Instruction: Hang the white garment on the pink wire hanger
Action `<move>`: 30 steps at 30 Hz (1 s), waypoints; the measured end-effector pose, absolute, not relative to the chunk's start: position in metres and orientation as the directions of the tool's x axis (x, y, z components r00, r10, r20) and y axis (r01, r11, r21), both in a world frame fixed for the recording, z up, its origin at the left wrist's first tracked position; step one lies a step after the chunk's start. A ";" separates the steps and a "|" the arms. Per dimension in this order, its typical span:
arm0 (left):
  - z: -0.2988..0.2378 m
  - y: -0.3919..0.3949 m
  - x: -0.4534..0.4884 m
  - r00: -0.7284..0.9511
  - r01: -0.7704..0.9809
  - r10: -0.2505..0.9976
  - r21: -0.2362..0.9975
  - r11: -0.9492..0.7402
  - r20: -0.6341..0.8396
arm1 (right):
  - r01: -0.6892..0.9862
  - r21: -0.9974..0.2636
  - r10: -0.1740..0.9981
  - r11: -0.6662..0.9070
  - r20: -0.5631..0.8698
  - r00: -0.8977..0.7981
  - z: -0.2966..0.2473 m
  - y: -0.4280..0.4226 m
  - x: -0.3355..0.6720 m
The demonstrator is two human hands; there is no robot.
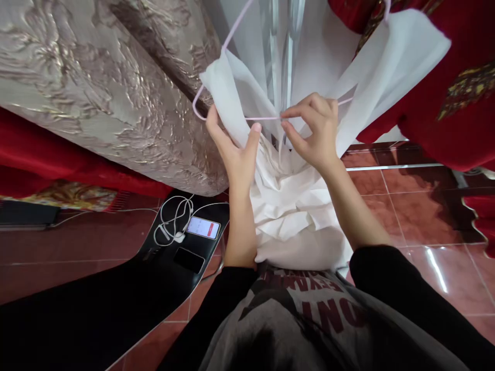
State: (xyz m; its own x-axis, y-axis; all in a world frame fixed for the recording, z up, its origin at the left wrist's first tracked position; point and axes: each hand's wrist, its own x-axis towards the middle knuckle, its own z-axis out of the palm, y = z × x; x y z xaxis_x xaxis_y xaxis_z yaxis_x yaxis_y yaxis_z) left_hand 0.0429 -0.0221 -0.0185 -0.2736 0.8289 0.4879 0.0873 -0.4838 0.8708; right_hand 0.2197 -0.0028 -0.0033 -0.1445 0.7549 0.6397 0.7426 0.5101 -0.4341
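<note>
A thin pink hanger point(262, 118) spans the space in front of me, with a white garment point(297, 211) draped from it. The garment's wide bands pass over both ends of the hanger, and its crumpled lower part lies over my lap. My left hand point(235, 149) is at the hanger's left end, around the left white band; its thumb lies by the lower bar and some fingers are hidden behind the cloth. Near the middle of that bar, my right hand point(313, 129) pinches it between thumb and index finger.
Shiny embossed beige fabric point(116, 93) hangs at left, red fabric point(436, 113) at right. Metal poles point(288, 56) stand behind the hanger. A black bench point(96, 293) at lower left carries a lit phone point(203, 228), a dark phone point(188, 260) and a white cable point(170, 239). Red tiles point(425, 221) cover the floor.
</note>
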 end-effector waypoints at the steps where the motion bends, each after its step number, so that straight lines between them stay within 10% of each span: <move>1: -0.018 -0.020 0.045 -0.302 0.135 0.779 0.834 -0.535 0.549 | 0.734 -0.433 0.743 0.524 0.654 -0.145 -0.005 -0.003 0.220; 10: -0.002 -0.031 0.030 -0.298 0.228 0.770 0.825 -0.516 0.564 | 0.712 -0.433 0.704 0.553 0.700 -0.122 -0.013 -0.003 0.214; 30: 0.071 -0.020 0.026 -0.390 -0.275 0.836 0.818 -0.505 0.385 | 0.631 -0.507 0.723 0.588 0.678 -0.129 -0.013 0.003 0.218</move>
